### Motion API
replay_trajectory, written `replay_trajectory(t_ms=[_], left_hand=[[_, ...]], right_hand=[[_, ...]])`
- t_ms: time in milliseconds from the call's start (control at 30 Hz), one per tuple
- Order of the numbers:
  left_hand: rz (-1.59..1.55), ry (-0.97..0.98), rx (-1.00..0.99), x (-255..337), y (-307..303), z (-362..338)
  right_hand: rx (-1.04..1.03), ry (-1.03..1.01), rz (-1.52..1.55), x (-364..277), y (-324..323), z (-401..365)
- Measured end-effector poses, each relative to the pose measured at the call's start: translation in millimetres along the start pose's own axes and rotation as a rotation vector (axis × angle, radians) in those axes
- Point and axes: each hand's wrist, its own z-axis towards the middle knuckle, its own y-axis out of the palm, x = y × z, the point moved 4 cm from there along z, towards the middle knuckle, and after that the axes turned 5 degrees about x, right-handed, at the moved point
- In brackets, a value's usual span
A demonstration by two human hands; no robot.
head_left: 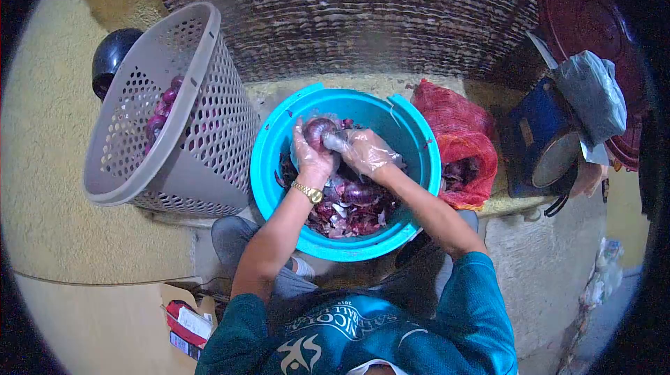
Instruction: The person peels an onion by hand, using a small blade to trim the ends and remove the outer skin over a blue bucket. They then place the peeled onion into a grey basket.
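Brown walling (363, 19) of a ribbed, woven-looking pattern ran behind the basin, with a pale, grainy concrete surface (391, 85) beneath it. A round turquoise plastic basin (262, 165), smooth-walled with a notched rim, stood at the centre of that surface.

A red onion (319, 130), glossy, purple and globe-shaped, was held above the far inner side of the basin. The left hand (312, 155), in a thin, crinkled clear plastic glove, had its fingers clamped round the onion from below. A gold metal-link watch (308, 191) sat on that wrist, over the basin. The right hand (366, 151), gloved alike, lay just right of the onion with its fingers drawn together against the onion's side.

Loose papery peelings (349, 211), purple and white, filled the basin's bottom.

Left of the basin, almost touching it, a grey plastic basket (209, 116) with perforated walls leaned tilted; purple onions (162, 106) showed inside it. Beyond the basket was a black rounded object (112, 54), identity not determinable.

Against the basin's right rim lay a red mesh sack (457, 130), slumped and open. Further right stood a blue container (537, 127) with a crumpled grey plastic bag (593, 96) above it.
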Motion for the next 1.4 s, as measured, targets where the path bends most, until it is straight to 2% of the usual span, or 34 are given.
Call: replay_trajectory(t_ms=[100,167,233,267,300,333,367,500,533,600,700,767,833,900,1000,1033,1100,1167,1200,1233,1300,1333,1400], left_hand=[[0.054,0.044,-0.08,2,-2,13],[0.112,-0.136,-0.208,-2,10,10],[0.142,-0.158,-0.165,4,6,11],[0.195,-0.217,-0.233,5,5,9],[0.249,-0.276,-0.302,4,6,7],[0.249,-0.277,-0.301,3,4,10],[0.312,-0.279,-0.243,0,-2,17],[0.36,-0.297,-0.124,-6,-5,15],[0.361,-0.299,-0.125,-8,-6,15],[0.301,-0.144,-0.032,-4,-12,20],[0.212,-0.069,-0.077,-4,-12,23],[0.201,-0.049,-0.04,-1,-14,21],[0.189,-0.029,-0.004,0,-16,20],[0.17,0.081,0.021,4,-20,22],[0.11,0.11,0.04,3,-28,37],[0.11,0.11,0.042,4,-28,37],[0.255,0.037,-0.081,2,-17,34],[0.208,-0.025,-0.085,-1,-8,24],[0.247,-0.099,-0.114,0,-7,23],[0.287,-0.172,-0.142,-1,-6,21],[0.295,-0.169,-0.134,-3,-10,23],[0.297,-0.179,-0.15,-2,-16,27],[0.301,-0.188,-0.166,-4,-23,36]], right_hand=[[-0.001,0.003,0.084,5,-2,7],[-0.032,0.012,0.108,14,-14,9],[-0.025,-0.018,0.077,22,-18,13],[-0.027,-0.019,0.077,27,-20,14],[-0.06,-0.087,-0.045,26,-22,14],[-0.093,-0.153,-0.167,24,-23,13],[-0.094,-0.153,-0.167,23,-24,11],[-0.002,-0.288,-0.366,18,-22,8],[-0.019,-0.247,-0.391,21,-18,10],[-0.036,-0.206,-0.414,20,-12,11],[-0.015,-0.164,-0.387,8,-13,7],[-0.006,-0.12,-0.21,-2,-15,2],[-0.012,-0.068,-0.173,0,-7,4],[-0.021,-0.019,-0.135,-2,-3,4],[-0.118,0.091,-0.038,1,3,5],[-0.095,0.066,-0.047,9,10,10],[-0.07,0.042,-0.057,18,11,14],[0.026,-0.064,-0.036,16,-2,13],[-0.064,0.02,-0.218,25,-5,19],[-0.066,0.021,-0.218,16,-13,14],[-0.061,-0.075,-0.353,-1,-29,3],[0.006,-0.129,-0.395,2,-26,2],[0.018,-0.134,-0.383,2,-23,1]])
